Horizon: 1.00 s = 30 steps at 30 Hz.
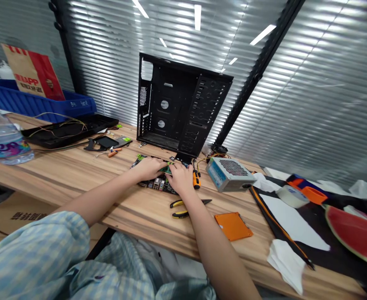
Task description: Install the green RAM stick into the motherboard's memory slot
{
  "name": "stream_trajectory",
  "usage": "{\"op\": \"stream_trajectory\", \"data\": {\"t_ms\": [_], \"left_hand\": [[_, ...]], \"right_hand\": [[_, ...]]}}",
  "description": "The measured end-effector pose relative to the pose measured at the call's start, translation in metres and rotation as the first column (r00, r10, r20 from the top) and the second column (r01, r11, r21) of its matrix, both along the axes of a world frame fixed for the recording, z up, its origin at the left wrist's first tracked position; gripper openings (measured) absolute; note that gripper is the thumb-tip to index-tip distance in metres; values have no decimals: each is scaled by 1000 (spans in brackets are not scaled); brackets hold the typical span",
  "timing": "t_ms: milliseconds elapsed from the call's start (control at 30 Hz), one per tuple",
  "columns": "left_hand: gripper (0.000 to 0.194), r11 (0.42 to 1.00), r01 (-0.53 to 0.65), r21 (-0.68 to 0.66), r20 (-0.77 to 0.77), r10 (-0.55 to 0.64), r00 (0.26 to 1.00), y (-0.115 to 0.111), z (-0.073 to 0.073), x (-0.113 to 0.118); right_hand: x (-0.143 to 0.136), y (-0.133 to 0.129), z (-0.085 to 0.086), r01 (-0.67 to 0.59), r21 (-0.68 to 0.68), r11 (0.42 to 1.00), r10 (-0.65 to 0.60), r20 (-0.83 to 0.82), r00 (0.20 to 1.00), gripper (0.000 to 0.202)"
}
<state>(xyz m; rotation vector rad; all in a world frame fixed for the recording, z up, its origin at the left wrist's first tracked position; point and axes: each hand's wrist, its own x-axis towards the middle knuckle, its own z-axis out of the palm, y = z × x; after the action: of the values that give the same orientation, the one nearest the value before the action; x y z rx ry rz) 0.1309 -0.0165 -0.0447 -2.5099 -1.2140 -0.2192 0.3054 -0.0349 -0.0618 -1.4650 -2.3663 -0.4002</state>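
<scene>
A dark motherboard [161, 184] lies flat on the wooden table, its metal ports facing me. Over it, my left hand [150, 168] has its fingers closed on the left end of a green strip that looks like a memory module [167, 168]. My right hand [181, 178] grips the same strip from the right, fingertips bent down onto it. Much of the board is hidden under both hands. An orange-handled screwdriver [196, 179] rests just right of my right hand. Yellow-and-black pliers [179, 208] lie partly beneath my right forearm.
Behind the board stands an open black computer case [177, 104]. A power supply [230, 173] and an orange drive [233, 226] are on the right. To the left are loose parts [106, 142], a black panel [71, 129], a water bottle [6, 137] and a blue bin [36, 102].
</scene>
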Motion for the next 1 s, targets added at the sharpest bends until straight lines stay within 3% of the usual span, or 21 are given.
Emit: {"op": "stream_trajectory", "data": {"t_ms": [367, 1000], "left_hand": [[23, 1000, 17, -19, 38, -16, 999, -2, 6, -1], [24, 998, 48, -26, 89, -46, 995, 2, 4, -4]], "right_hand": [[0, 1, 1, 16, -32, 999, -16, 7, 1000, 28], [0, 3, -2, 4, -39, 999, -5, -36, 999, 29]]}}
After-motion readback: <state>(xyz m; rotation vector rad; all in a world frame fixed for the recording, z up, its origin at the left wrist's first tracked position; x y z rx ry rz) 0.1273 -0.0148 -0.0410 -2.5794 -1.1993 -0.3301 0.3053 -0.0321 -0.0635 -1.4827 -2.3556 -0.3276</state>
